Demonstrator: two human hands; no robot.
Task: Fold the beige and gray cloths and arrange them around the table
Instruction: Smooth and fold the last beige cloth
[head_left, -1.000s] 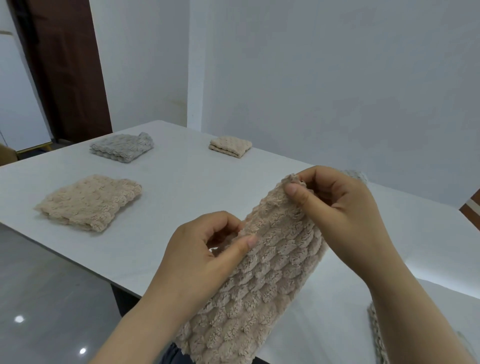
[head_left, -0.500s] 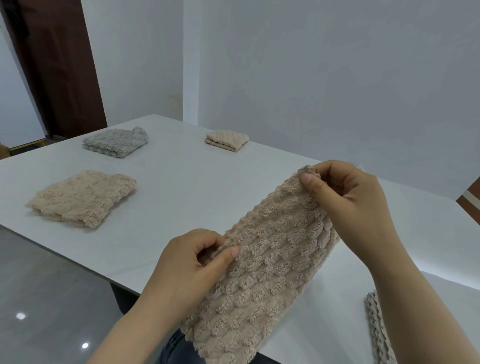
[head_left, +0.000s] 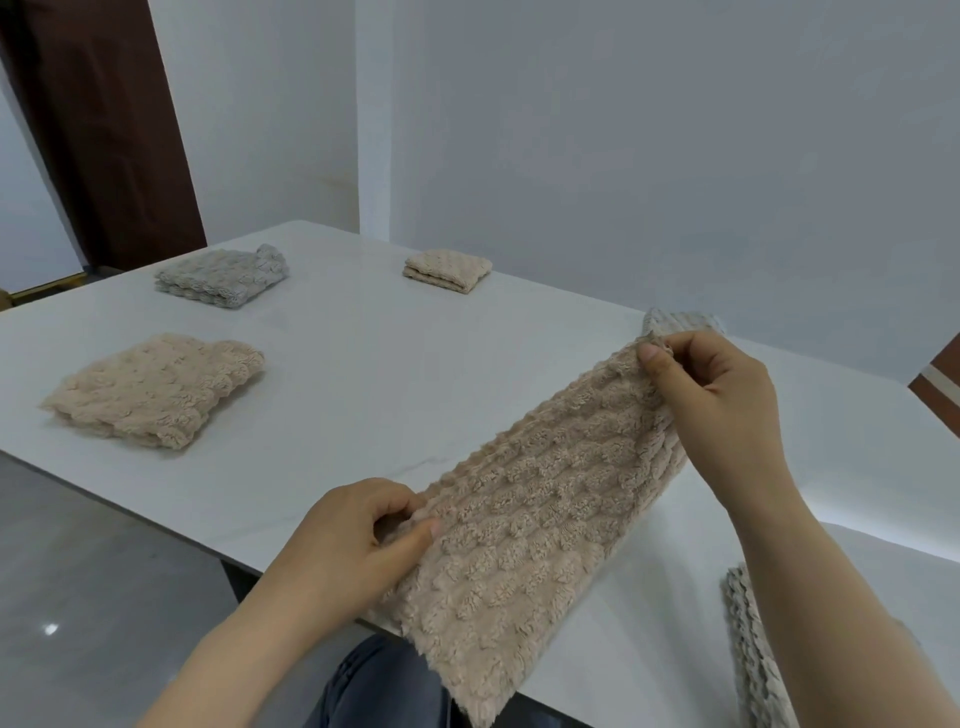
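Two hands, left (head_left: 358, 545) and right (head_left: 722, 395), pinched on opposite corners of beige fluffy cloth (head_left: 530, 509), stretched above white tabletop (head_left: 363, 374).

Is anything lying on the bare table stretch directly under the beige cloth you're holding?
Nothing visible: the held beige cloth, pinched by left hand and right hand, hangs over bare table.

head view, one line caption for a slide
Both hands stretch a beige cloth above the white table.
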